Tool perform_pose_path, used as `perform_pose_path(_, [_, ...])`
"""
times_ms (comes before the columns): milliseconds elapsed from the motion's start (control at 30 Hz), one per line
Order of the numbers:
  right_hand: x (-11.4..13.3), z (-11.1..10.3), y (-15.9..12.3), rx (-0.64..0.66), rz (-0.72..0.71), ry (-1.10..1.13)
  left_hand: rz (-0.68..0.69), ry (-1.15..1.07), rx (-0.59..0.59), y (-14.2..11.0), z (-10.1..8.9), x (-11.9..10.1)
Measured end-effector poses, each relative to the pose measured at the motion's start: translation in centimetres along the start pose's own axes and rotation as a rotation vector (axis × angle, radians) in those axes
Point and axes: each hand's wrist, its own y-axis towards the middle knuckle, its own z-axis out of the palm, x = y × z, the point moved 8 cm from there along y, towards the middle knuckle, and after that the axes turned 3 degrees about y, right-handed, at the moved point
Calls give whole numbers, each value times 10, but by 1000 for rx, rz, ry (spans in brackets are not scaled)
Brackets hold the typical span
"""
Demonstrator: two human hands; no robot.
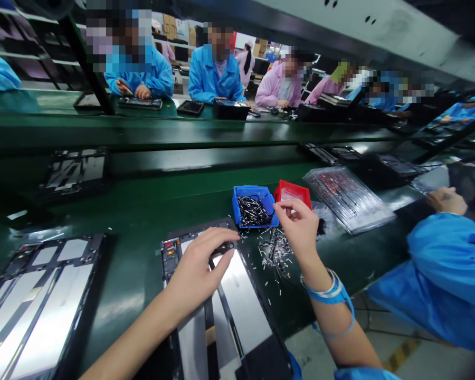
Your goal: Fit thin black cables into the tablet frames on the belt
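The left hand (198, 269) curls on a tablet frame (241, 301), maybe holding something hidden. The right hand (298, 227) pinches almost shut by a blue bin (261, 191); whatever it holds is too small to see.

Bright, even light from above throws white glare across the metal plates (237, 301) and glossy green table (150, 221); wide-angle distortion bends the edges, corners fall dark, and far co-workers' faces (217, 45) are pixelated.
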Motion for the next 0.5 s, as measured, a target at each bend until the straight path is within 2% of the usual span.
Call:
perform_pose_path(67, [7, 4, -6, -2, 106, 249, 47, 48, -71, -2, -7, -7])
perform_pose_path(133, [18, 21, -18, 111, 230, 468, 137, 134, -149, -4, -12, -17])
perform_pose_path(200, [38, 40, -34, 246, 280, 609, 253, 320, -246, -8, -15, -31])
perform_pose_path(267, [61, 50, -48, 329, 224, 629, 362, 553, -343, -14, -14, -47])
perform_pose_path(333, [83, 51, -58, 317, 107, 568, 417, 719, -406, -19, -12, -58])
perform_pose_path(400, [97, 47, -62, 264, 2, 497, 429, 805, -435, -22, -10, -65])
perform_pose_path(500, [106, 45, -64, 246, -66, 455, 452, 876, -447, -27, -8, -70])
